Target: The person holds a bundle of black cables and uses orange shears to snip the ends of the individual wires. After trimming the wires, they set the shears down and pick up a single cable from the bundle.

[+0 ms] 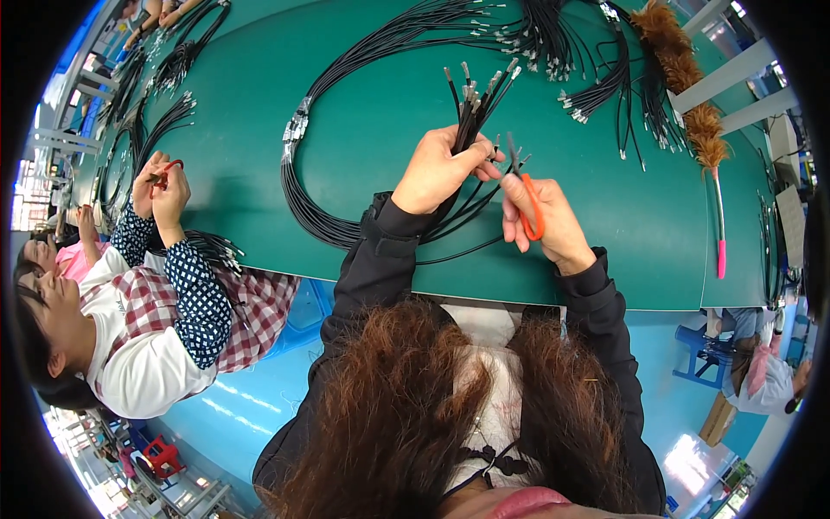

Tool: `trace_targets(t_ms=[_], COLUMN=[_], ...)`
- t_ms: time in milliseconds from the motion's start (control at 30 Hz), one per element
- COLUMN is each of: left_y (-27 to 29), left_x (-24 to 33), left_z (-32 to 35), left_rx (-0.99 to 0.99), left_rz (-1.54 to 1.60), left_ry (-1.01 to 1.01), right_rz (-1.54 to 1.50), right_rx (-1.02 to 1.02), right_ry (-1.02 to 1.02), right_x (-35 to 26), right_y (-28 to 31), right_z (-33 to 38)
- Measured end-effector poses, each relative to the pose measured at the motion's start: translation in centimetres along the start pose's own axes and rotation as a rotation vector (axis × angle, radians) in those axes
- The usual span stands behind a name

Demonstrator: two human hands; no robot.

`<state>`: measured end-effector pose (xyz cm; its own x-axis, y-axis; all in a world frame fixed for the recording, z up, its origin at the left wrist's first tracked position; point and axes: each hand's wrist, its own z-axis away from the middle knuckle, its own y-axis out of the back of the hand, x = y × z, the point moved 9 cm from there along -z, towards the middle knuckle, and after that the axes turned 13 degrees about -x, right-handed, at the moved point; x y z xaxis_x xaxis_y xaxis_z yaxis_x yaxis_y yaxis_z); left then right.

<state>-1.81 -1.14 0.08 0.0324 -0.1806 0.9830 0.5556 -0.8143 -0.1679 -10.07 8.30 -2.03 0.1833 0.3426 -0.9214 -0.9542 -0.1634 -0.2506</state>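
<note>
My left hand (445,169) is closed around one end of a bundle of black cables (468,130), whose pale stripped tips fan out above the fist. The rest of the bundle curves left across the table in a wide loop (303,186), tied partway with a silvery band (296,126). In my right hand (549,216) are scissors (534,208) with orange handles, the fingers wrapped round the grips. Their blades point up, close beside the left fingertips and a cable end there. Whether the blades touch that cable, I cannot tell.
The green table (622,233) holds more black cable bundles (596,95) at the far right. A brown feather duster (683,69) with a pink-tipped handle lies along the right. At my left a co-worker in a checked apron (147,298) holds red-handled scissors (164,176). A blue stool (298,320) stands between us.
</note>
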Motion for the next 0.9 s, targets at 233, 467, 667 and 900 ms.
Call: trace_targets(t_ms=[233,467,667,900], left_y=[0.2,0.5,-0.1,-1.0], left_x=[0.1,1.2,1.1,2.0], left_z=[-0.1,0.4,0.4,1.0], left_rx=[0.026,0.196,0.074,0.024], left_rz=[0.010,-0.047,-0.071,-0.010], left_ry=[0.014,-0.060,-0.047,-0.087], right_rz=[-0.072,-0.113,-0.149,-0.229], right_rx=[0.164,0.275,0.326,0.231], right_ry=[0.169,0.273,0.396,0.453], right_x=[-1.9,-2.8,-5.4,-5.8], right_y=[2.3,4.2,4.5,2.7], right_z=[0.6,1.2,0.5,-1.6])
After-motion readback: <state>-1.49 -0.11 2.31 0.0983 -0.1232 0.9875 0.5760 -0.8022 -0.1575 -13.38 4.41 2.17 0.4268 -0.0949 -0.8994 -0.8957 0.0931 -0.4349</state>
